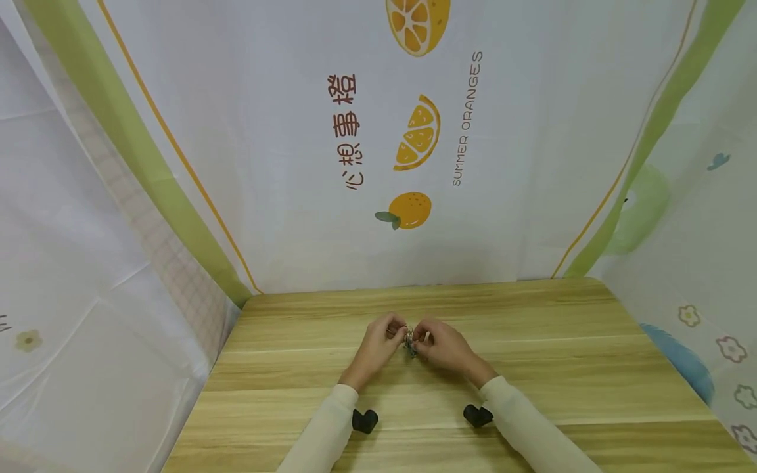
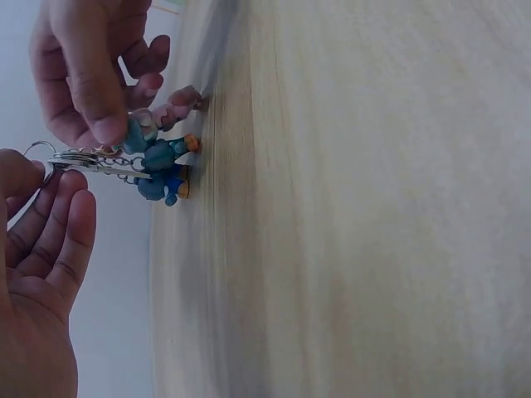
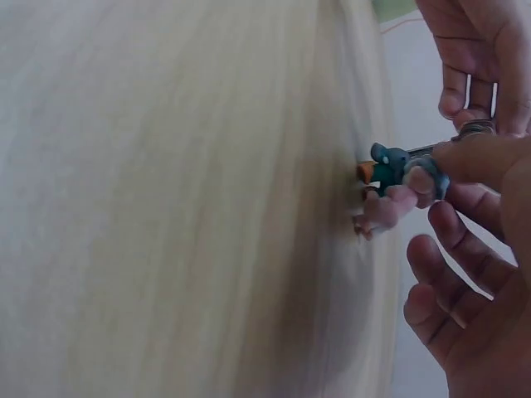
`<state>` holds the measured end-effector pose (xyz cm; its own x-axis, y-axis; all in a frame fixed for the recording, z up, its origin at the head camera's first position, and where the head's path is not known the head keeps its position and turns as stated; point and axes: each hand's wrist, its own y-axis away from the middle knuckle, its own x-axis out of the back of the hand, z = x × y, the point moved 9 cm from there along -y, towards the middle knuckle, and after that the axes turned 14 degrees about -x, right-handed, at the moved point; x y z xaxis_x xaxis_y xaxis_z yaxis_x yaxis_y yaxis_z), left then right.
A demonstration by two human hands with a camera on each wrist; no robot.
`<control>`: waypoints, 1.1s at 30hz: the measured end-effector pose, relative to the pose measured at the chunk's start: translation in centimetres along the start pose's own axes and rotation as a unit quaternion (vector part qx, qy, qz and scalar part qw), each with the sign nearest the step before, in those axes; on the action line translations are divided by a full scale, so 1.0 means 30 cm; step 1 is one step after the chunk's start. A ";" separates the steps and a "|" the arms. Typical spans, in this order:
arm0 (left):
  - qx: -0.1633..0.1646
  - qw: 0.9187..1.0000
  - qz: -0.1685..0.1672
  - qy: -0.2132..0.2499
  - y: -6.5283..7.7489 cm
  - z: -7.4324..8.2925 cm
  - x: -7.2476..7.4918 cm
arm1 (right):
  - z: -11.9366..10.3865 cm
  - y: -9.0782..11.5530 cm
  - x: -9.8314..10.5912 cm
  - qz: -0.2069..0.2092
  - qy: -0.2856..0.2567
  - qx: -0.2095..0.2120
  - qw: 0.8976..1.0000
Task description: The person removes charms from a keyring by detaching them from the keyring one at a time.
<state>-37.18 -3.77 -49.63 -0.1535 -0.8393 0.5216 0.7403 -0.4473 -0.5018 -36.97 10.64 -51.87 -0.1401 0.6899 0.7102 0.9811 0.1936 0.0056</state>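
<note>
Over the table's middle, my left hand [image 1: 378, 341] pinches the metal split ring [image 2: 40, 148] of a bunch of keyrings between thumb and fingers. Small chains [image 2: 123, 163] and a flat metal piece, apparently a key, run from the ring to several little figurine charms. One blue-green figurine [image 2: 162, 156] has orange feet; a pink figurine [image 3: 392, 207] hangs beside it. With thumb and a finger, my right hand [image 1: 445, 343] pinches the charms near their upper end. The charms hang just by the wooden tabletop; whether they touch it I cannot tell.
The wooden table [image 1: 284, 407] spreads around both hands. Behind it hangs a white curtain [image 1: 284, 217] with orange prints, and more printed cloth [image 1: 668, 289] closes in the sides. Black wrist-worn pieces [image 1: 365, 421] show beside the cream sleeves [image 1: 322, 427].
</note>
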 end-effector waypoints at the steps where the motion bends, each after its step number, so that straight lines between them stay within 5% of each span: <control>1: 0.000 1.000 0.000 0.001 0.000 0.000 0.000 | 0.001 0.000 -0.001 0.003 0.007 0.003 1.000; 9: -0.008 1.000 0.000 -0.002 -0.001 -0.001 0.000 | 0.002 -0.005 0.017 0.033 0.039 0.026 0.998; 14: -0.028 0.999 -0.007 -0.021 -0.003 0.006 -0.002 | 0.003 -0.011 0.050 0.048 0.007 0.015 0.999; 25: -0.069 0.997 -0.039 -0.018 -0.007 0.039 -0.027 | -0.043 -0.016 0.075 0.051 -0.022 0.051 0.997; 33: -0.101 0.993 -0.020 -0.053 -0.007 0.065 -0.024 | -0.053 -0.014 0.072 0.031 -0.035 0.061 0.997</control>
<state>-35.96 -2.49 -48.56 -0.1029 -0.7873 0.6080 0.5865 -0.5417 -0.6022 -37.48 10.93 -49.22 -0.0931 0.7495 0.6555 0.9651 0.2299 -0.1258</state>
